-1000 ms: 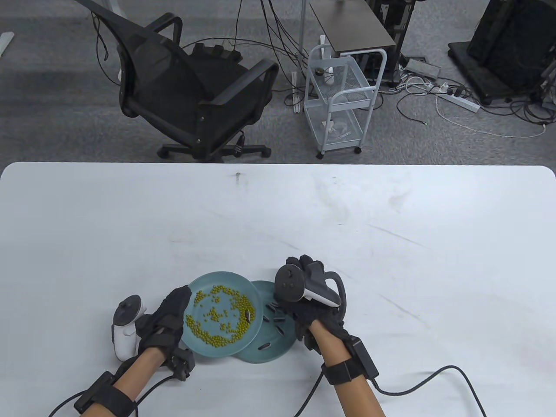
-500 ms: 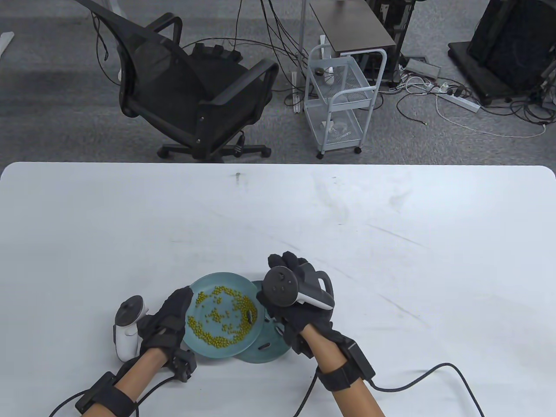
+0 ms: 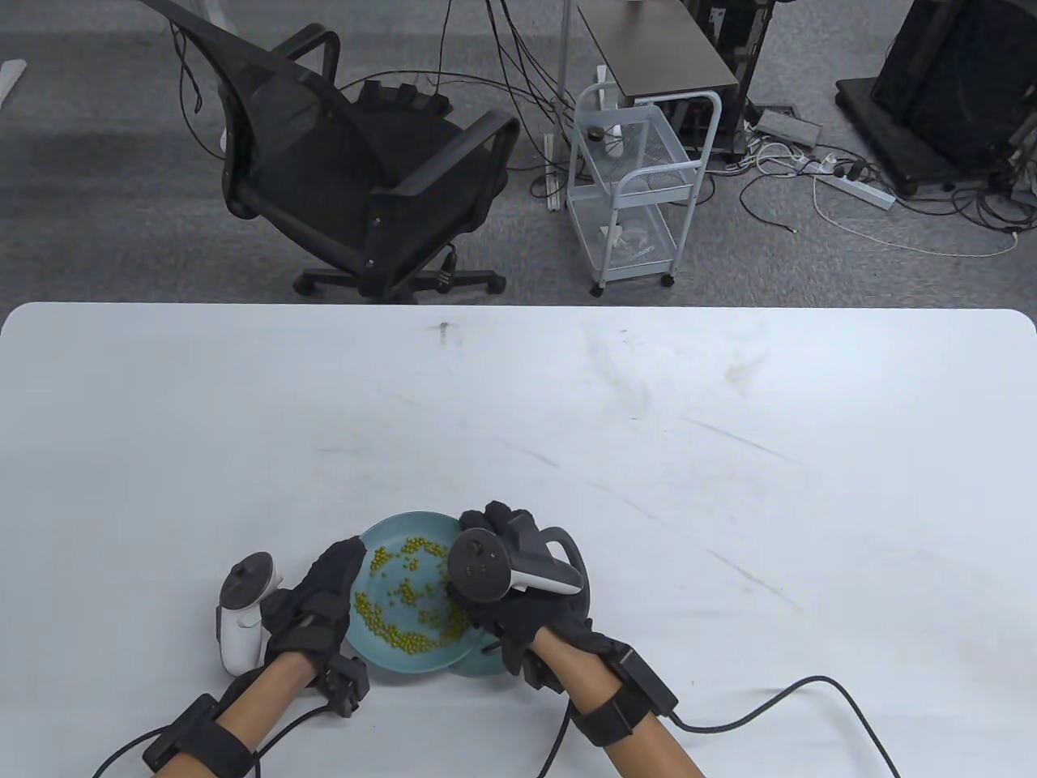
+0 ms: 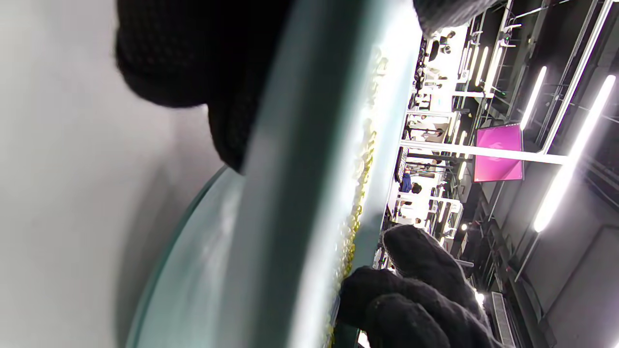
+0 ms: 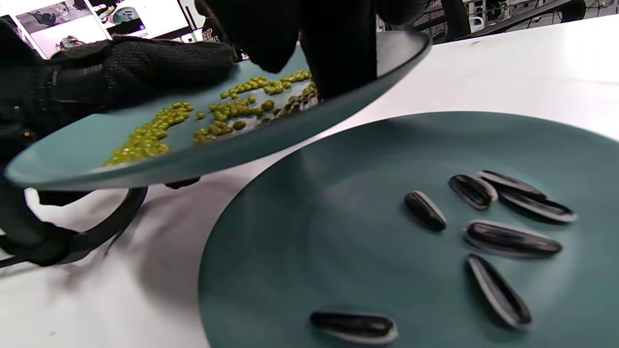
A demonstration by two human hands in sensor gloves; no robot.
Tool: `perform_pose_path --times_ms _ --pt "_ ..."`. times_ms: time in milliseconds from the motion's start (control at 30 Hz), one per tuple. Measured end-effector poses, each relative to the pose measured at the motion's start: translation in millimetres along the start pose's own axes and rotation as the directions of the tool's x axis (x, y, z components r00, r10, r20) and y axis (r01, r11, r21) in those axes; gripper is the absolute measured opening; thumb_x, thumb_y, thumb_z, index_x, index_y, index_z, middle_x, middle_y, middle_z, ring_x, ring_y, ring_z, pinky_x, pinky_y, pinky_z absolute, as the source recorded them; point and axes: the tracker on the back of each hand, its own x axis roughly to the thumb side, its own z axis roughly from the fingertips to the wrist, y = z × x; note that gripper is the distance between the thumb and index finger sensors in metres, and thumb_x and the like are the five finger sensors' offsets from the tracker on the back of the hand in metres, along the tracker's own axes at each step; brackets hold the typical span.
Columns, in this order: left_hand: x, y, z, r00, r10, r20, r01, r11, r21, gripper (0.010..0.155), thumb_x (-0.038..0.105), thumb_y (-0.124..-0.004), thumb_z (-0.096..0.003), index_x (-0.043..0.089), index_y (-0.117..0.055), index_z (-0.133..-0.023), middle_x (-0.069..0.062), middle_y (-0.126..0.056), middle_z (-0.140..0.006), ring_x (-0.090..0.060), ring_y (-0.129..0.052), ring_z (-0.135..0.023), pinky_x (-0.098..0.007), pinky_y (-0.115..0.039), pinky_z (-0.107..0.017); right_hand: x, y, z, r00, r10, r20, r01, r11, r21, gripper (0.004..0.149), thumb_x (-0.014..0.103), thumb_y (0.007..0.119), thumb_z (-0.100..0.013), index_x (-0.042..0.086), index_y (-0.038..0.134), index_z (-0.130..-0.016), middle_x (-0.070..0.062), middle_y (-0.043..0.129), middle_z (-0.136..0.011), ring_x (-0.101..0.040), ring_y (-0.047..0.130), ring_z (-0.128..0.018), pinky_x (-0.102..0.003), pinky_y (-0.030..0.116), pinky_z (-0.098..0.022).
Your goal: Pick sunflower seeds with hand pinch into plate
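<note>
My left hand grips the left rim of a teal plate strewn with green beans and holds it tilted above the table. My right hand reaches over that plate's right side. In the right wrist view its fingers press down among the beans; a pinched seed cannot be made out. A second teal plate lies partly beneath, with several black striped sunflower seeds. In the table view only a sliver of it shows. The left wrist view shows the raised plate edge-on.
The white table stretches far and to the right. Cables trail from both wrists near the front edge. An office chair and a wire cart stand beyond the table.
My right hand has moved left from over the seed plate to over the bean plate's right side, covering a lone sunflower seed there. The left hand keeps its hold on the plate.
</note>
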Motion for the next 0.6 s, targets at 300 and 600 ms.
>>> perform_pose_path --times_ms 300,600 --pt "-1.3 -5.0 0.2 1.000 -0.014 -0.016 0.013 1.000 -0.013 0.051 0.055 -0.055 -0.0620 0.025 -0.050 -0.103 -0.005 -0.087 -0.079 -0.021 -0.103 -0.044 -0.037 -0.086 -0.038 -0.6 7.3 -2.5 0.999 0.038 -0.011 -0.037 0.999 0.035 0.040 0.021 0.086 -0.059 -0.010 0.085 -0.085 -0.040 0.040 -0.113 -0.071 0.028 -0.097 -0.081 0.026 -0.063" --pt "-1.6 -4.6 0.0 1.000 -0.006 -0.021 0.006 1.000 -0.008 0.051 0.055 -0.055 -0.0616 0.025 -0.050 -0.103 -0.005 -0.087 -0.080 -0.022 -0.103 -0.045 -0.037 -0.086 -0.039 15.0 12.2 -2.5 0.980 0.197 0.004 -0.197 0.980 0.033 0.036 0.018 0.089 -0.057 -0.007 0.087 -0.082 -0.038 0.043 -0.113 -0.071 0.030 -0.098 -0.081 0.027 -0.064"
